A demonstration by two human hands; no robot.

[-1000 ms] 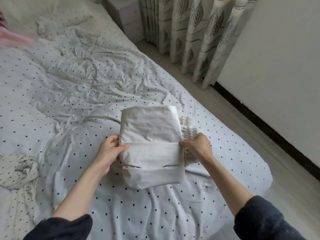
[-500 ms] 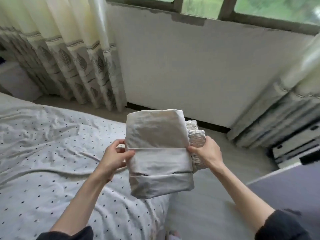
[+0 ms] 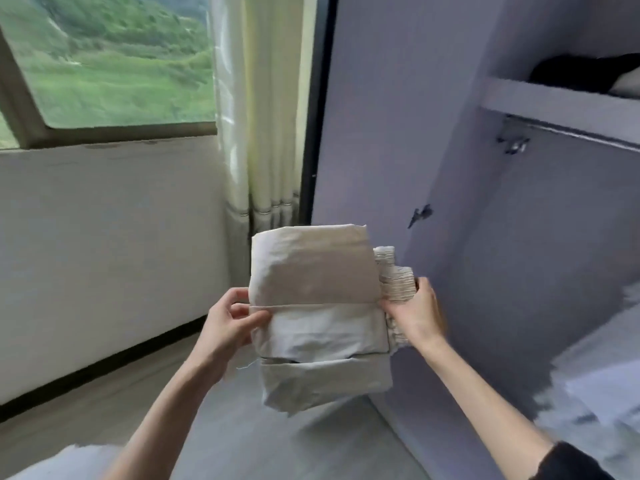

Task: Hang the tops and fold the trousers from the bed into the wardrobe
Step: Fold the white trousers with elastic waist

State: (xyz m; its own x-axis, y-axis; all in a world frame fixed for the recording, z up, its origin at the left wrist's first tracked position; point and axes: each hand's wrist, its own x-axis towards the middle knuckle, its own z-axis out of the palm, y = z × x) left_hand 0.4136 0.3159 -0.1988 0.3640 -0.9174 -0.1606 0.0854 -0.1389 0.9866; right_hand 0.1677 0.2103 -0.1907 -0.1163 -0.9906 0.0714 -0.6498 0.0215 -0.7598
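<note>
I hold a folded pair of beige trousers point(image 3: 317, 317) in the air in front of me, its gathered elastic waistband sticking out on the right. My left hand point(image 3: 230, 323) pinches the left edge of the bundle, thumb on top. My right hand point(image 3: 415, 315) grips the right edge at the waistband. The open lilac wardrobe point(image 3: 519, 220) stands right behind and to the right of the trousers. Its lower compartment holds pale folded cloth point(image 3: 595, 386), blurred.
A wardrobe shelf point(image 3: 554, 102) at upper right carries dark clothing point(image 3: 585, 72), with a hanging rail under it. A cream curtain point(image 3: 256, 116) hangs left of the wardrobe beside a window point(image 3: 110, 57). A corner of the bed point(image 3: 55, 465) shows at bottom left.
I lifted the folded trousers off the bed and turned right with them. The view swung from the bed past the window wall to the open wardrobe. Both hands kept their hold.
</note>
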